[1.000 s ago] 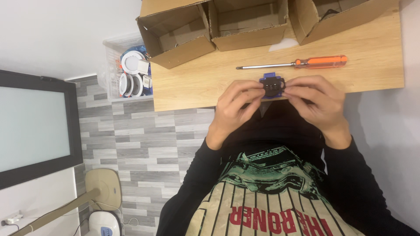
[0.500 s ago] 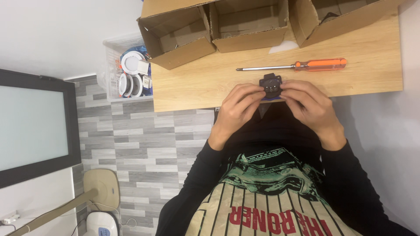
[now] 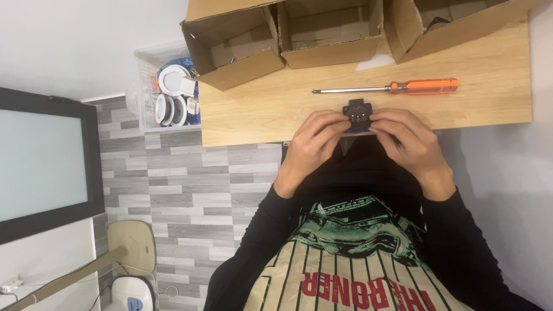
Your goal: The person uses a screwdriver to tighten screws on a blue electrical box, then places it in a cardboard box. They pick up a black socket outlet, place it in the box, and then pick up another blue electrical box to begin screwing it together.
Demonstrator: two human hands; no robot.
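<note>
A small black round part (image 3: 358, 114) with a bluish edge beneath it is held at the near edge of the wooden table (image 3: 271, 109). My left hand (image 3: 314, 144) grips its left side with fingertips. My right hand (image 3: 406, 141) grips its right side the same way. An orange-handled screwdriver (image 3: 397, 87) lies on the table just beyond the part, shaft pointing left.
Three open cardboard boxes (image 3: 328, 29) stand along the table's far side. A clear bin (image 3: 167, 86) with white round fittings sits left of the table. A dark-framed screen (image 3: 46, 161) is at the left, above a grey tiled floor and a fan base (image 3: 129, 245).
Both hands and the black part have shifted very slightly; the grip is unchanged.
</note>
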